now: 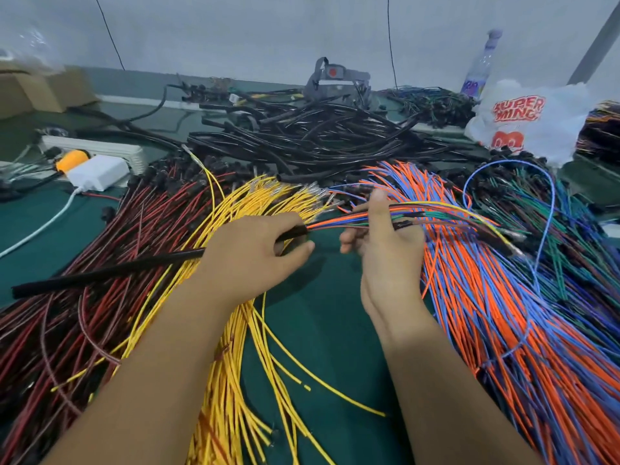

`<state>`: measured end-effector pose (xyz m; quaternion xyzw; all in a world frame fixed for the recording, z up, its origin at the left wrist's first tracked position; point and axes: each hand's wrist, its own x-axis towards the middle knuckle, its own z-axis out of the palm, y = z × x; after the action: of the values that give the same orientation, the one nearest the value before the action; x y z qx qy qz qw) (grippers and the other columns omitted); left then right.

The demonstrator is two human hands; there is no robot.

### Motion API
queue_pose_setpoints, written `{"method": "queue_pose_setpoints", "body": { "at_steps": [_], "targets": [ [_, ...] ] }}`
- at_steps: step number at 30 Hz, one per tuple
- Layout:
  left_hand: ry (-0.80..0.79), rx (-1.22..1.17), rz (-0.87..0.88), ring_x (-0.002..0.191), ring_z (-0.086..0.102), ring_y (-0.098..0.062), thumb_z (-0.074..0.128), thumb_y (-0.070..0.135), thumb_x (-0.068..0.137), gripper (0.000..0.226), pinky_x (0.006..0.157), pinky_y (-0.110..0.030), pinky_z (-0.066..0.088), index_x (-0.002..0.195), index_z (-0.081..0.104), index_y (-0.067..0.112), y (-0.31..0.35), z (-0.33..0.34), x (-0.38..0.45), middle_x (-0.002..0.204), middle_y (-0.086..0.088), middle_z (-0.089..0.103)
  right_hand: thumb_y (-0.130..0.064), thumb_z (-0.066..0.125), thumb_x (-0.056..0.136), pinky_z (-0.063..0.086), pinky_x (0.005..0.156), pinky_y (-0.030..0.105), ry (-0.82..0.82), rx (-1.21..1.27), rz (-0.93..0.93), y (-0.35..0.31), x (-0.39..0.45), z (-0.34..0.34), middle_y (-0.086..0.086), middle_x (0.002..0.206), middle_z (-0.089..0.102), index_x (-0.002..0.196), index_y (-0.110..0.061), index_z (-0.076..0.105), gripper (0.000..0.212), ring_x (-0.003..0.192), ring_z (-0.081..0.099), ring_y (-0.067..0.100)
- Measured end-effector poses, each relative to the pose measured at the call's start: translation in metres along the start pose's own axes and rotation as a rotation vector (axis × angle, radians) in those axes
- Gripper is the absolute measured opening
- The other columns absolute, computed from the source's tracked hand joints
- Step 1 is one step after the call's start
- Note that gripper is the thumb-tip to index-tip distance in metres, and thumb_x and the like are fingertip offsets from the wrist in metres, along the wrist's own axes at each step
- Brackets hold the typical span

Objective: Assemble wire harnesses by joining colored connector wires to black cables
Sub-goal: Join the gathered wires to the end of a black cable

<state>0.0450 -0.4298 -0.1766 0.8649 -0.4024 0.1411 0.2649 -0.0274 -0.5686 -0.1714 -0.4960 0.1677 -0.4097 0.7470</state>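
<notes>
Two hands work above the green bench (322,330), head view only. Left hand (255,253) curls round the black cable (110,271) near its open end. Right hand (385,243) holds a small bundle of colored wires (446,216), thumb pressing them against the palm; their tips enter the cable mouth between the hands. Judgement: feeding goes best with the bundle kept tight and in line with the cable. Loose yellow wires (235,380) lie under the left forearm, orange and blue wires (503,330) right.

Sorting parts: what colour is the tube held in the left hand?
Black; the stiff tube shows best in the head view.
</notes>
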Motion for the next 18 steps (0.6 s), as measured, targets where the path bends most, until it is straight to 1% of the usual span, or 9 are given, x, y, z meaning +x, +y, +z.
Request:
{"method": "queue_pose_setpoints", "body": {
  "at_steps": [2,5,7,8,10,13,15,16,18],
  "targets": [
    [0.011,-0.011,0.018,0.054,0.044,0.001,0.047,0.057,0.086,0.023,0.048,-0.024,0.027,0.085,0.051,0.034,0.007,0.001,0.0,0.054,0.012,0.046,-0.021,0.051,0.1,0.039,0.039,0.019,-0.087,0.033,0.093,0.003,-0.002,0.003,0.001,0.046,0.056,0.067,-0.009,0.059,0.035,0.037,0.049,0.011],
    [0.002,-0.018,0.033,0.055,0.044,-0.004,0.044,0.052,0.093,0.016,0.047,-0.026,0.024,0.082,0.043,0.041,0.011,0.003,0.001,0.056,0.012,0.046,-0.023,0.052,0.099,0.037,0.042,0.021,-0.158,0.033,0.19,0.005,-0.003,0.004,0.001,0.055,0.059,0.075,-0.009,0.058,0.029,0.041,0.047,0.01],
    [0.017,-0.045,-0.009,0.057,0.047,-0.006,0.041,0.051,0.094,0.021,0.048,-0.027,0.025,0.082,0.047,0.034,0.008,0.004,0.003,0.058,0.008,0.05,-0.027,0.054,0.097,0.035,0.044,0.021,-0.171,0.077,0.273,0.001,-0.003,0.003,0.001,0.064,0.06,0.08,-0.011,0.06,0.025,0.044,0.045,0.011],
    [0.026,-0.058,-0.042,0.059,0.049,-0.006,0.04,0.052,0.094,0.026,0.049,-0.028,0.027,0.085,0.051,0.031,0.005,0.005,0.003,0.061,0.007,0.053,-0.03,0.055,0.096,0.034,0.044,0.02,-0.161,0.135,0.319,-0.001,-0.002,0.001,0.0,0.067,0.058,0.081,-0.013,0.061,0.024,0.045,0.044,0.011],
    [0.025,-0.078,-0.095,0.059,0.049,-0.006,0.037,0.056,0.092,0.031,0.049,-0.028,0.029,0.087,0.054,0.03,-0.001,0.005,0.004,0.063,0.009,0.055,-0.033,0.054,0.095,0.033,0.044,0.018,-0.106,0.292,0.391,-0.006,0.001,-0.003,0.001,0.069,0.055,0.083,-0.015,0.062,0.023,0.047,0.044,0.01],
    [-0.006,-0.087,-0.132,0.057,0.048,-0.005,0.04,0.057,0.092,0.031,0.05,-0.029,0.03,0.087,0.055,0.03,-0.01,0.002,0.004,0.064,0.015,0.054,-0.021,0.053,0.098,0.039,0.044,0.016,0.009,0.413,0.373,-0.009,0.005,-0.008,0.002,0.069,0.055,0.088,-0.01,0.061,0.017,0.049,0.049,0.008],
    [-0.011,-0.065,-0.131,0.056,0.047,-0.002,0.043,0.056,0.092,0.03,0.049,-0.027,0.028,0.084,0.057,0.031,-0.013,0.001,0.004,0.059,0.013,0.052,-0.012,0.055,0.097,0.046,0.05,0.016,0.051,0.437,0.328,-0.008,0.005,-0.009,0.003,0.073,0.058,0.096,-0.005,0.059,0.008,0.054,0.056,0.009],
    [-0.012,-0.047,-0.129,0.056,0.047,0.0,0.044,0.057,0.091,0.029,0.049,-0.026,0.028,0.083,0.057,0.033,-0.014,0.0,0.003,0.057,0.014,0.052,-0.01,0.056,0.096,0.048,0.052,0.016,0.056,0.44,0.304,-0.008,0.005,-0.009,0.004,0.074,0.06,0.097,-0.005,0.058,0.006,0.056,0.057,0.01],
    [-0.015,-0.02,-0.127,0.058,0.048,0.001,0.044,0.059,0.09,0.024,0.05,-0.024,0.029,0.082,0.057,0.04,-0.013,-0.002,0.003,0.058,0.016,0.052,-0.008,0.055,0.096,0.051,0.056,0.018,0.045,0.399,0.238,-0.006,0.005,-0.007,0.005,0.071,0.061,0.087,-0.004,0.059,0.01,0.059,0.058,0.011]
  ]
}}
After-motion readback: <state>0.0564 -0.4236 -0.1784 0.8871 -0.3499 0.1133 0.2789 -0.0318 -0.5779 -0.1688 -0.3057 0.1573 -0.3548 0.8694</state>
